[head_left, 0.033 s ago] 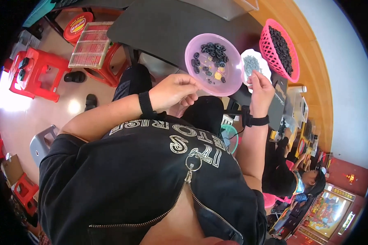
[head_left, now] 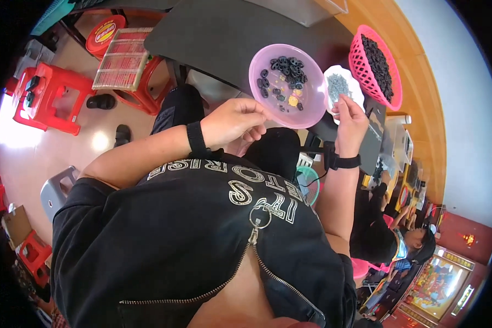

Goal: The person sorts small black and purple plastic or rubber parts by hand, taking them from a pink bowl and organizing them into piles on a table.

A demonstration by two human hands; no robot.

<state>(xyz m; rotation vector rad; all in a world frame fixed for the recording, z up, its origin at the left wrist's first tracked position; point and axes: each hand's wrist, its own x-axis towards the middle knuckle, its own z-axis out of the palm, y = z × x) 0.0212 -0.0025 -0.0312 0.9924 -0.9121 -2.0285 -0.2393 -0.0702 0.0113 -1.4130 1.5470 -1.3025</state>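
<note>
My left hand (head_left: 236, 123) is closed in a pinch beside the near left rim of a translucent pink-purple bowl (head_left: 259, 101). Whatever lies between its fingertips is too small or hidden to make out. In the bowl are black oval plastic parts (head_left: 288, 69), several smaller dark pieces and a few yellow bits (head_left: 293, 101). Over the near edge of a white scalloped dish (head_left: 354, 90), my right hand (head_left: 351, 124) pinches with thumb and fingers. That dish holds a heap of small grey metal pieces (head_left: 338, 85); what the right fingertips grip cannot be seen.
A pink lattice basket (head_left: 358, 69) full of black parts stands right of the dish on the dark table (head_left: 213, 41). Red stools (head_left: 54, 98) and a woven rack (head_left: 123, 59) are at the left. Another person (head_left: 382, 235) sits at the right.
</note>
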